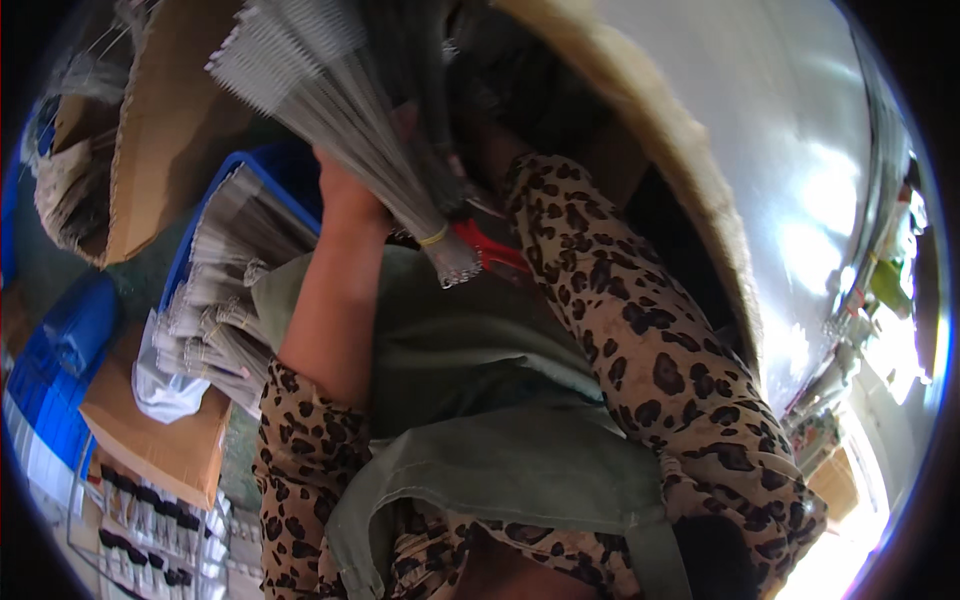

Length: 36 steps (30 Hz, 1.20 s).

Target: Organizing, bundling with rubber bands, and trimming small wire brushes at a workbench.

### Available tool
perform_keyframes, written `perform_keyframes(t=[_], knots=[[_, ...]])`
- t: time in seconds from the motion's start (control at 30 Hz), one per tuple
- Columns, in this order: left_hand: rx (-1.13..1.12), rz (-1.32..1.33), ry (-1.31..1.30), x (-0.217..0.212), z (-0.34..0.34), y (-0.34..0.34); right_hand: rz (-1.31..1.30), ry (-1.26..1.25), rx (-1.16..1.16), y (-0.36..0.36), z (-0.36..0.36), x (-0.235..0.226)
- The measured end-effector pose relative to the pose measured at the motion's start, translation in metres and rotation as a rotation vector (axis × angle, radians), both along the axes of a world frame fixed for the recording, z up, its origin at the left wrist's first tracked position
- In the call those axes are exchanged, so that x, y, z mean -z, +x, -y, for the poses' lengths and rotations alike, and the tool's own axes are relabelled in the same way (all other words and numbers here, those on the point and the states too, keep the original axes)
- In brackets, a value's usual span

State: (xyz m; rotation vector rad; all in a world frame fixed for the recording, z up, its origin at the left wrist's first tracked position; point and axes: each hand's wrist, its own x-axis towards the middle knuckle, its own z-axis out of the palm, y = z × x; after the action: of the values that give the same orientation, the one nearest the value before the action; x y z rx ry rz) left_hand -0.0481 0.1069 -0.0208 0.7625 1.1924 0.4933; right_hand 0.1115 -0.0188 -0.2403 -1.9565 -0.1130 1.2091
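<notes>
My left hand (352,195) is closed around a bundle of thin wire-stemmed brushes (345,125), held tilted in front of me. Their white, bristly-looking ends fan out at the upper left. At the lower end a yellowish band (433,237) ties the stems, and small metal loops stick out. My right hand (495,145) reaches into shadow behind the bundle, beside darker strands; its fingers are hidden. A red-handled tool (492,250), perhaps scissors, shows between the bundle's tied end and my right sleeve.
To the left, a blue bin (232,165) holds many similar bundles. Beyond it stand an open cardboard box (165,130), a brown carton (150,435) with a white plastic bag (165,390), and a blue crate (45,385). A shiny pale surface (790,190) curves along the right.
</notes>
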Motion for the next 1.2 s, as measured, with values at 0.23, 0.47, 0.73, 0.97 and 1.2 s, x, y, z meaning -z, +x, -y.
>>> perform_keyframes(t=[0.23,0.47,0.73,0.97,1.2], knots=[[0.093,-0.206,0.107,-0.001,-0.005,-0.001,-0.277,0.151,-0.036,0.007,-0.023,0.037],[0.092,-0.193,0.069,0.001,-0.004,-0.011,-0.354,0.157,-0.103,-0.006,-0.037,0.055],[0.107,-0.218,0.115,0.021,0.003,-0.003,-0.029,-0.041,-0.338,0.027,-0.037,0.032],[0.143,-0.319,0.174,0.022,-0.005,-0.019,0.28,-0.234,-0.516,0.007,-0.026,-0.009],[0.225,-0.355,0.217,0.032,-0.006,-0.003,-0.476,0.347,0.299,0.06,-0.011,0.0]])
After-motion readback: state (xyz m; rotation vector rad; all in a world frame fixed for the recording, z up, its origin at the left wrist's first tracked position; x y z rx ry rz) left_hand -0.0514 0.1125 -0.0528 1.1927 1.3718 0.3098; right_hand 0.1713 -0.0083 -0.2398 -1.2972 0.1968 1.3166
